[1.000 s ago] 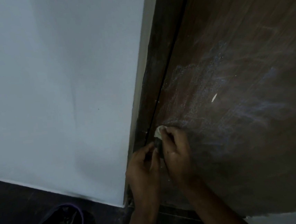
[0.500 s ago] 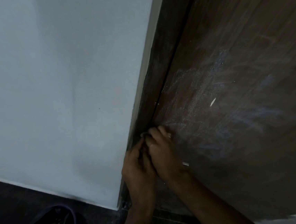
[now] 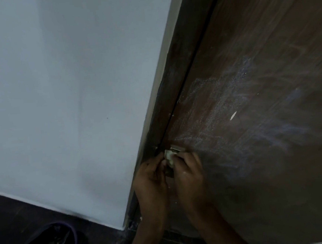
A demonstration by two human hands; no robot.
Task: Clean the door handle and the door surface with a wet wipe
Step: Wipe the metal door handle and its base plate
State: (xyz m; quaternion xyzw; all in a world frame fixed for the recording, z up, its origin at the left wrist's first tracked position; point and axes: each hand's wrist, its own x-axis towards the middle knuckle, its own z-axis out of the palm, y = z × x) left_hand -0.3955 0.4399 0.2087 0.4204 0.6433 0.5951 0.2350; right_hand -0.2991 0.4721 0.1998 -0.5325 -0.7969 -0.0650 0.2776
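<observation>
Wet wipe (image 3: 169, 157) is scrunched into a pale wad, pinched in the curled fingers (image 3: 181, 157) of the right hand (image 3: 189, 175) low on the brown wood-grain door (image 3: 263, 112), by its edge. Left hand (image 3: 151, 181) curls closed beside it, touching the wad. Chalky smears streak the door; whatever sits under the hands is too dark to make out.

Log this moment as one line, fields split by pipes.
step: wiping door fitting | left hand: at door edge, steadying | right hand: pressing crumpled white wet wipe | brown wooden door: chalky smears remain
</observation>
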